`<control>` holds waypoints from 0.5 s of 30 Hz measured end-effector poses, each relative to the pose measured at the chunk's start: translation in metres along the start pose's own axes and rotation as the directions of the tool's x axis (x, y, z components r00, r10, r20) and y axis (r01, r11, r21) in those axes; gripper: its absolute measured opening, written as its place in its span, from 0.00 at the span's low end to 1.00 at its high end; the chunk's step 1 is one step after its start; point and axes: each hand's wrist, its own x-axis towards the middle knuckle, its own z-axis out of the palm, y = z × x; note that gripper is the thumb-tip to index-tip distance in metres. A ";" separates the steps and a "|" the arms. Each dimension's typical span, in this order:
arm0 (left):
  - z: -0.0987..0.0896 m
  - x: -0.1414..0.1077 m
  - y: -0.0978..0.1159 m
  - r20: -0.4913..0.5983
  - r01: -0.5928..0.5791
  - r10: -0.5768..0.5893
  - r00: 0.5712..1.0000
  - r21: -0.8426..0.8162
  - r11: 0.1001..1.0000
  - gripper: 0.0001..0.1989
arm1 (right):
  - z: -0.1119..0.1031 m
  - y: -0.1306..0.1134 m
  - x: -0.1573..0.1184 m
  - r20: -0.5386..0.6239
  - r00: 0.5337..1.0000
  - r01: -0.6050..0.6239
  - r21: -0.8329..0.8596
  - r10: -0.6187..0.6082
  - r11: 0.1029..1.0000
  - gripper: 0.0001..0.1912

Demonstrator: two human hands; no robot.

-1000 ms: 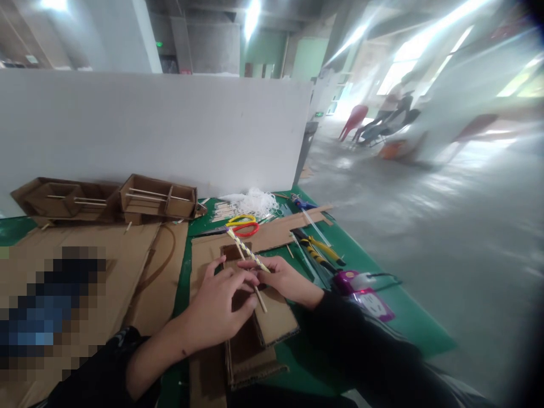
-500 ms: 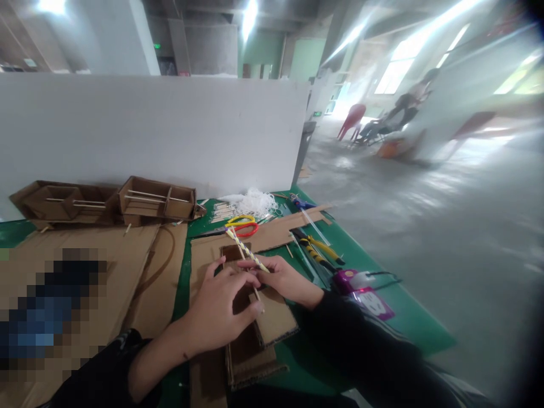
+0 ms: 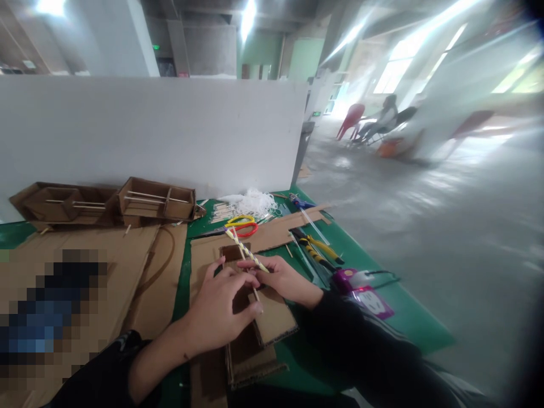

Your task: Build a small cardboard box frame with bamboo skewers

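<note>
Striped pencil [image 3: 246, 250], by the look of it, crosses a thin wooden stick [image 3: 256, 294] at lower centre of the frame, over a cardboard box [image 3: 276, 324]. The right hand [image 3: 289, 280] pinches the pencil; the left hand [image 3: 219, 309] has its thumb at the stick's lower end, its grip impossible to tell. Behind the green table [image 3: 408, 320], a white partition [image 3: 153, 130] blocks the view. Divided cardboard trays [image 3: 157, 212] stand mid-left; the purple power strip [image 3: 369, 301], yellow-handled pliers [image 3: 325, 247] and scissors [image 3: 242, 217] lie around. Pixelation covers the lower left; fingers hide the stick's middle.
</note>
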 end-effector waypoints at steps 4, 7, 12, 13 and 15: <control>0.000 -0.001 -0.002 0.000 -0.023 0.023 1.000 0.015 1.000 0.10 | 0.000 0.000 -0.001 -0.008 1.000 0.001 -0.005 -0.001 1.000 0.18; 0.000 -0.001 -0.001 -0.007 -0.016 0.016 1.000 0.014 1.000 0.10 | 0.001 0.000 -0.001 -0.013 1.000 -0.007 -0.014 0.007 1.000 0.18; -0.001 -0.001 0.002 0.001 0.006 -0.006 1.000 0.003 1.000 0.11 | 0.001 -0.001 0.000 -0.017 1.000 -0.014 -0.017 0.014 1.000 0.18; -0.001 -0.001 0.002 0.003 0.008 -0.008 1.000 0.002 1.000 0.11 | 0.001 -0.001 0.000 -0.014 1.000 -0.014 -0.018 0.014 1.000 0.18; -0.001 -0.001 0.002 0.007 0.010 -0.010 1.000 0.002 1.000 0.10 | 0.001 -0.001 0.000 -0.006 1.000 -0.014 -0.018 0.014 1.000 0.18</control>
